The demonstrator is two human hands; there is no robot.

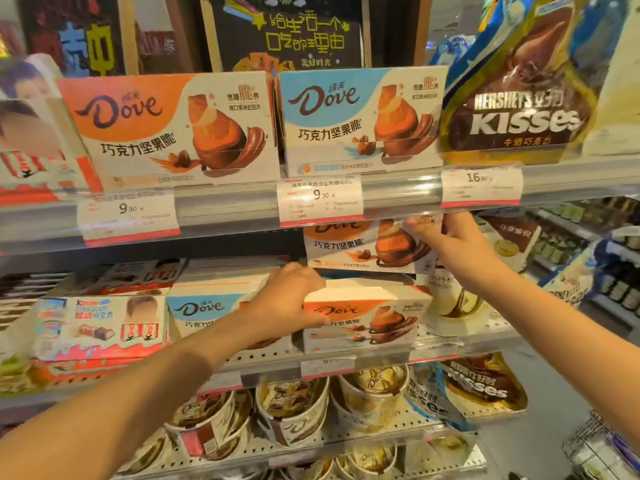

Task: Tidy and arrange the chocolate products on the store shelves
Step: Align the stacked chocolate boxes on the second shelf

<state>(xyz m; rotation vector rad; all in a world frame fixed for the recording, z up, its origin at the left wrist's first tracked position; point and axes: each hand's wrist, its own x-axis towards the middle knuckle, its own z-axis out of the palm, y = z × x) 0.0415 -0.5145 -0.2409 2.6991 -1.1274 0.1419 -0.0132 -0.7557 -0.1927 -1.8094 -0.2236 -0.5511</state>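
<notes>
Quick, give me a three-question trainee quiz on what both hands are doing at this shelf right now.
1. True or false: the right hand grips the raised orange Dove box.
2. Which box does the left hand hold? A) blue Dove box B) lower orange Dove box C) Kinder box
3. Fill in: the top-shelf Kisses bag has a price tag starting with ____.

Key: 1 true; 2 B; 3 16

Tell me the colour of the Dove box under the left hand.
Orange and white Dove box, clearest in the head view.

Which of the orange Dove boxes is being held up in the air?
The orange Dove box under the top shelf's edge, gripped by the right hand; the others rest on shelves.
</notes>
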